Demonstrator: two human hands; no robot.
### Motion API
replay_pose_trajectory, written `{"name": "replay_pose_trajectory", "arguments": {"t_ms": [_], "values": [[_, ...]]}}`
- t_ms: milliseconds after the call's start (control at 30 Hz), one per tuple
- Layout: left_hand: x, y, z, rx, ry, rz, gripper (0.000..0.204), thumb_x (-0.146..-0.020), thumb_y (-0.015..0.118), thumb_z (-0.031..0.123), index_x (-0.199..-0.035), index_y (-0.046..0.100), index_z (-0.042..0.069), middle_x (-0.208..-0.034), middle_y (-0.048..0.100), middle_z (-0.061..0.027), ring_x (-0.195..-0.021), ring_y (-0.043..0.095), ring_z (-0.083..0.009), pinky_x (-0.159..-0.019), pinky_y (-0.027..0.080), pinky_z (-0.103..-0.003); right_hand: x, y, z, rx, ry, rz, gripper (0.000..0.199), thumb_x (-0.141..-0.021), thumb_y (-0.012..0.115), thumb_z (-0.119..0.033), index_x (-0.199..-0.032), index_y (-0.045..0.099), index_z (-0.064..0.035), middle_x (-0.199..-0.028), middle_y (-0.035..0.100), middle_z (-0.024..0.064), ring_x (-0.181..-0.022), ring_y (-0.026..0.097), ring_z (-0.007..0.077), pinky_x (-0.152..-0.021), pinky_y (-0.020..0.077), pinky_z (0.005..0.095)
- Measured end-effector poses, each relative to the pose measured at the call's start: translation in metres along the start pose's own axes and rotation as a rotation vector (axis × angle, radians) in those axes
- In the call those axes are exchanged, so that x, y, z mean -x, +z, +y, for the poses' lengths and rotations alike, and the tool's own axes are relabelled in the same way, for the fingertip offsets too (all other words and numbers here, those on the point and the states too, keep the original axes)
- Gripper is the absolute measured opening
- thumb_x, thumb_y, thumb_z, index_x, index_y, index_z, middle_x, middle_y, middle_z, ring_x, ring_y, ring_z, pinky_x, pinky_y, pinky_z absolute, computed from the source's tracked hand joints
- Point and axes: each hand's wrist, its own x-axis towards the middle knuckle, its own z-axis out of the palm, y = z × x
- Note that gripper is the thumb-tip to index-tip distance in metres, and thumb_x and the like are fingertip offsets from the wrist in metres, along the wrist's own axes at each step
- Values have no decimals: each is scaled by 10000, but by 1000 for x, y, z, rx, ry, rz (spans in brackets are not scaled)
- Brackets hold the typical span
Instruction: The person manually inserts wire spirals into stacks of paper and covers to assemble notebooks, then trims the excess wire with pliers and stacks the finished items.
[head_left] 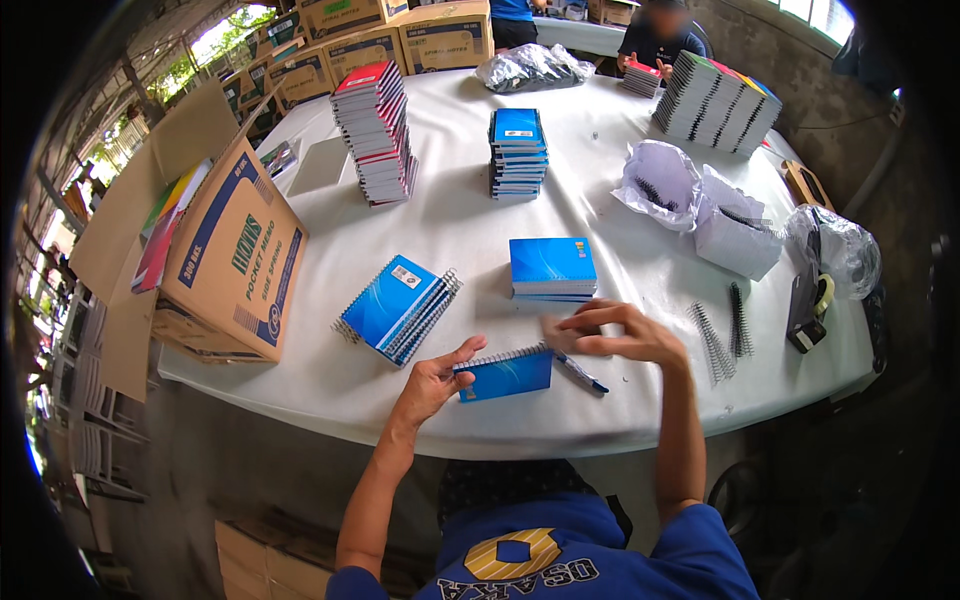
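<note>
My left hand pinches a small blue spiral notebook at its left end, thumb over the cover, with the wire coil along the top. By the coil's right end, my right hand has its fingers curled around a blurred brownish piece that I cannot make out. Beside that notebook lies a blue-and-white pen-like tool. Just beyond my right hand is a short stack of blue notebooks. Left of it sits a pile of coil-bound blue notebooks.
Loose black wire coils lie at right, near paper-lined boxes of coils and a tape dispenser. Tall stacks of red notebooks and blue notebooks stand farther back. An open carton is at left. Another person sits across.
</note>
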Motion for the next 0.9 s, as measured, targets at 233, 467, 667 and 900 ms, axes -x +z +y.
{"name": "replay_pose_trajectory", "arguments": {"t_ms": [233,467,667,900], "values": [[-1,15,12,-197,85,98,624,-913,610,523,-1257,637,3,-1233,670,-116,-999,635,-137,-912,511,-309,52,12,53,976,127,774,358,-740,788,-224,-1079,704,-146,-1285,545,116,-1275,442,293,-1009,319,493],[12,26,12,-354,108,386,614,-922,601,523,-1252,644,7,-1092,726,-79,-763,587,-59,-741,508,-229,24,118,62,1041,18,580,512,-849,703,-200,-1340,559,-175,-1268,466,179,-1208,438,340,-1019,330,519],[15,49,6,-446,235,343,486,-805,778,110,-1261,634,23,-1203,685,-120,-1092,671,-207,-947,523,-326,31,123,35,537,-1,916,510,-829,678,-49,-1325,569,-96,-1073,535,177,-983,542,332,-864,446,451],[1,57,40,-930,638,448,459,-784,783,140,-1213,663,29,-1127,703,-133,-1035,682,-309,-980,523,-412,37,147,-49,478,-271,680,493,-789,751,-148,-1266,629,-146,-1009,570,101,-893,573,260,-753,468,390]]}}
